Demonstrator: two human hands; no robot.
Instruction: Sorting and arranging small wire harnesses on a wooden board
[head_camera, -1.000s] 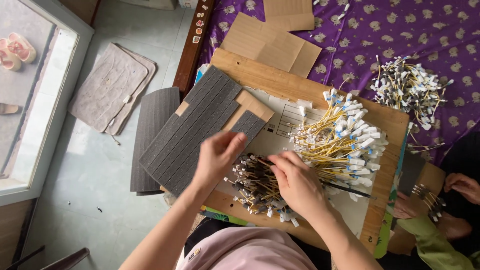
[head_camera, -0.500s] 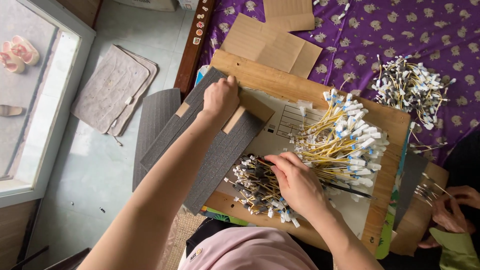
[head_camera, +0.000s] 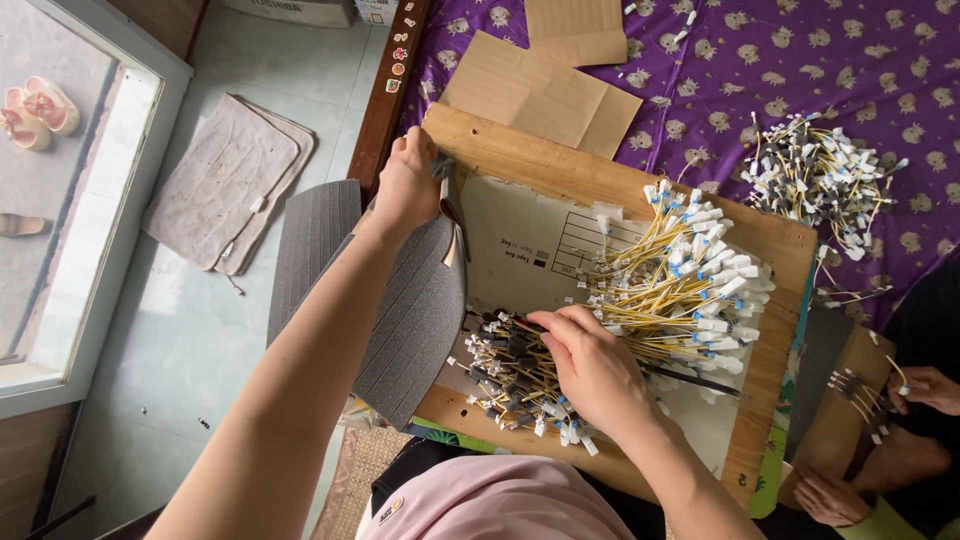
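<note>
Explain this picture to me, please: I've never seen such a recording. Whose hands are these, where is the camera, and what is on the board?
The camera sits on a person's head and looks down at their own bare hands. The left hand lifts a grey ribbed foam sheet by its top edge. The right hand rests on a bundle of yellow wires with white and black ends, lying on a wooden board. Another wire pile lies on the purple cloth. At lower right, another person's hands hold wires too.

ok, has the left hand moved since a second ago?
Yes. The left hand went from mid-board up to the wooden board's far left corner, lifting the grey foam sheet.
</note>
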